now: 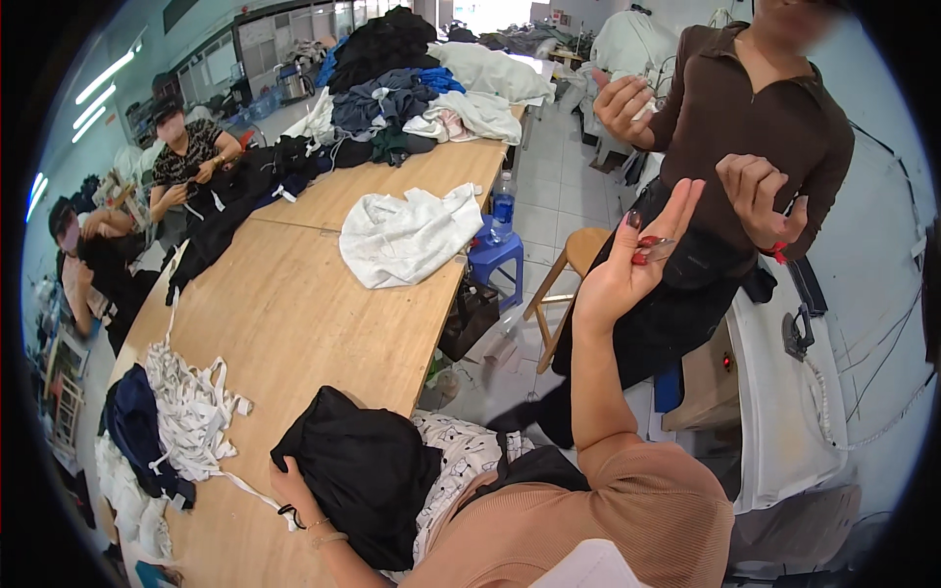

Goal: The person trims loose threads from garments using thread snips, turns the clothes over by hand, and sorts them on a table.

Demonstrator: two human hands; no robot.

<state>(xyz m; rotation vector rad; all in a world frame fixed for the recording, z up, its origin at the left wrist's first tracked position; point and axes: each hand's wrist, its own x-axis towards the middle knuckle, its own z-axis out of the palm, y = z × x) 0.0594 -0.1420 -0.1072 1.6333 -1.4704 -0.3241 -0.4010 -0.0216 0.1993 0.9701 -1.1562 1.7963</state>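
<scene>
My left hand (289, 487) grips the left edge of a bunched black garment (358, 461), which lies partly on the table edge and partly on my lap. Its folds hide what kind of garment it is. Up in the air to the right is my right hand (624, 269), two fingers stretched upward. Held between its thumb and curled fingers is a small pair of metal thread snips (659, 252), mostly hidden by the fingers. Beside my left hand, a pile of white drawstrings (191, 412) lies on the table, one strand trailing toward my wrist.
A white garment (407, 235) lies on the wooden table (304, 323); heaped clothes (382, 98) cover its far end. A person in brown (745, 127) stands close on my right, hands raised. Nearby are a wooden stool (578, 257), blue stool (500, 265) and iron (799, 333). Two people sit left.
</scene>
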